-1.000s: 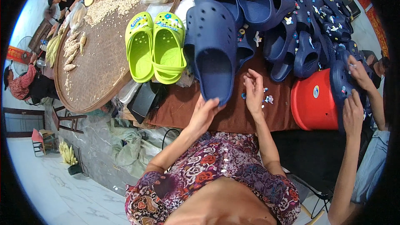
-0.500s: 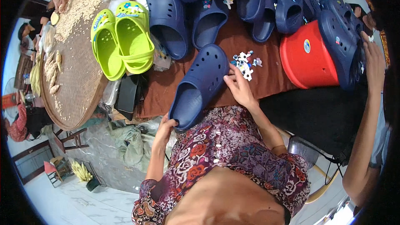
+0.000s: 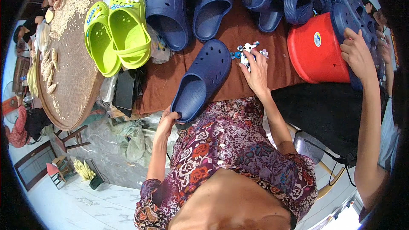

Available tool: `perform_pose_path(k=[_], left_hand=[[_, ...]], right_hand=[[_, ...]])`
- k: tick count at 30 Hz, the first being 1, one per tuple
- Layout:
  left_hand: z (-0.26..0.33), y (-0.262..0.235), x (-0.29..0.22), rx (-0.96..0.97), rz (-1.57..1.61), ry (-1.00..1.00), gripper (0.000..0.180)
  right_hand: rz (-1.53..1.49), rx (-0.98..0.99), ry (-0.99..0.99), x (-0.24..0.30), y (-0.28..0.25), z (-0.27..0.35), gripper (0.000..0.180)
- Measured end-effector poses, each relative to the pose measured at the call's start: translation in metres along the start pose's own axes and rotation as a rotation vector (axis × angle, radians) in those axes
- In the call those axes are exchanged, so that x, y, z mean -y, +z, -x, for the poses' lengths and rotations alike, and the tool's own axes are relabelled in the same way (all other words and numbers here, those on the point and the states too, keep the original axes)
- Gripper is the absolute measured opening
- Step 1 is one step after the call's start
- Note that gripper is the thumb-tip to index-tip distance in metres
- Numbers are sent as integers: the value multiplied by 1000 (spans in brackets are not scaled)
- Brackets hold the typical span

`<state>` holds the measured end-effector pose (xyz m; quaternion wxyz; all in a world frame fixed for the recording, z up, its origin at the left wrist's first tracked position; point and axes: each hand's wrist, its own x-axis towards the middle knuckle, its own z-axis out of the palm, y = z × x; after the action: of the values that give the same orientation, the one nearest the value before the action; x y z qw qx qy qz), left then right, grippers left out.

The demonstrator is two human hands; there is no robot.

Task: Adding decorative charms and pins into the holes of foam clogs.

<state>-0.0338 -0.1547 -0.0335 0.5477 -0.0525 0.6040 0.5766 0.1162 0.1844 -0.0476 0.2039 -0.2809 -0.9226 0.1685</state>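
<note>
My left hand (image 3: 167,121) grips the heel of a navy blue clog (image 3: 192,90), thumb over its rim. The clog lies tilted, toe pointing away and to the right, its holes bare of ornaments. My right hand (image 3: 257,73) is over a small pile of shoe charms (image 3: 247,47) on the brown cloth (image 3: 279,68). Its fingers are apart, the tips reaching into the white and blue charms; I cannot make out any charm held between them. Beyond the held clog stand another plain navy clog (image 3: 167,12) and a navy clog with charms on it (image 3: 213,15).
Lime green clogs (image 3: 130,34) stand left of the navy ones, beside a round woven tray (image 3: 76,76) with pale kernels. A red bucket (image 3: 313,55) is at the right. A co-worker's hand (image 3: 358,55) is at a navy clog by it. A black phone-like slab (image 3: 125,91) lies near the cloth's edge.
My right hand has left the clog's side and moved right onto the charms. My left hand keeps its hold on the heel. The co-worker's hand has come lower, toward the bucket.
</note>
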Motion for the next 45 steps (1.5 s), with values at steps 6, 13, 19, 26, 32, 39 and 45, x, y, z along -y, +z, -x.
perform_pose_path(k=[6, 13, 19, 26, 32, 39, 45], left_hand=[[-10, 12, -1, 33, -6, -8, 57], [-5, 20, -11, -43, -167, 54, 44], [12, 25, -45, -172, -1123, 246, 45], [20, 44, -75, -280, -866, 492, 23], [-8, 78, -75, 54, -597, 550, 37], [-43, 130, -64, 192, -293, 413, 49], [-59, 135, -57, 90, -59, 296, 53]], right_hand=[[15, 30, 33, -10, 0, 1, 49], [29, -28, 32, -2, -6, -6, 49], [-14, 88, -89, 6, 5, -30, 45], [82, 76, -61, -12, 4, -27, 35], [-194, -140, 95, -21, -16, -15, 19], [-308, -165, 258, -20, -26, 23, 12], [-190, -72, 256, -11, -20, 31, 25]])
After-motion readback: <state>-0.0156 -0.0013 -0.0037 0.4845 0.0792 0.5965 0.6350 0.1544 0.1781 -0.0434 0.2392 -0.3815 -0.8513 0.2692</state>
